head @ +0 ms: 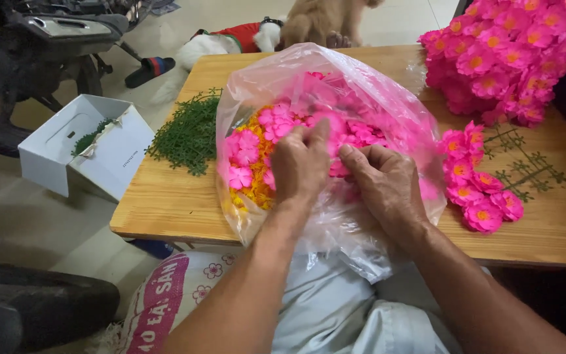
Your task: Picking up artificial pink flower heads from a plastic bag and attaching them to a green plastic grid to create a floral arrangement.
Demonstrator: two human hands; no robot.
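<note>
Both hands reach into a clear plastic bag (375, 105) of pink fabric flowers (276, 124) lying at the table's (165, 210) near edge. The left hand (299, 164) and right hand (384, 180) each curl their fingers around petals, pinching loosely. Green sprigs (188, 134) lie near the left edge; finished flower stems (479, 190) rest to the right.

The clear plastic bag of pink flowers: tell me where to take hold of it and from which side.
Probably grip the clear plastic bag at its loose, crumpled open edge nearest the person, coming from the near table edge. Both the left hand and right hand already reach in there; the far end bulges taut over pink flowers.
</note>
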